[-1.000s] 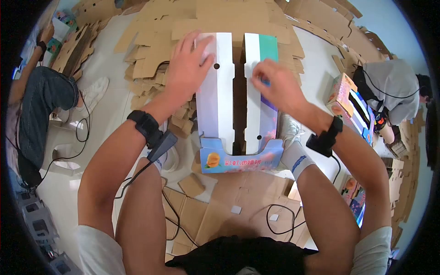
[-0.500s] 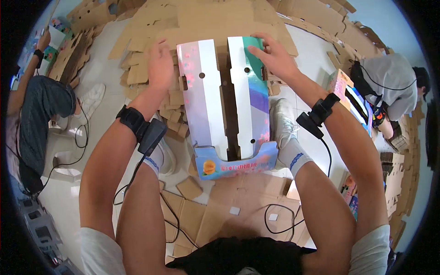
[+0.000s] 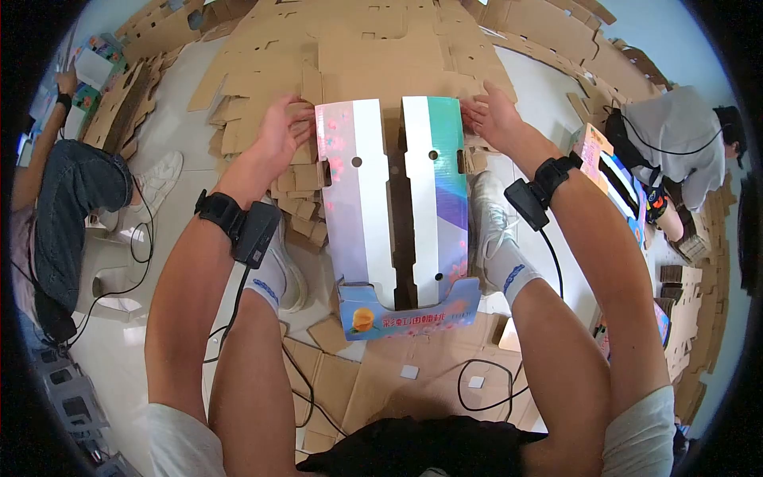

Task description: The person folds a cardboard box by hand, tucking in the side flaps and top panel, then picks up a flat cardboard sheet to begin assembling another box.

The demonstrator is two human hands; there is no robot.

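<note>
A long printed cardboard box [image 3: 342,203] lies between the feet, its two long top flaps folded inward with a dark gap between them. Its near end panel [image 3: 409,318] is blue with a peach picture and red characters. My left hand [image 3: 284,131] is at the box's far left corner, fingers apart and holding nothing. By the far right corner is my right hand [image 3: 494,119], also with fingers apart; its fingertips are close to the side, and contact cannot be made out.
Flattened cardboard [image 3: 381,60] is stacked beyond the box. More cardboard [image 3: 429,350] lies on the near floor. One person [image 3: 67,215] sits at the left, another [image 3: 675,139] at the right beside a printed box [image 3: 608,171]. Black cables [image 3: 556,262] hang from the wrist devices.
The box sits lower in view, nearer to me. My left hand has turned toward its far left corner, and my right hand has come off the top of the right flap to the outer side.
</note>
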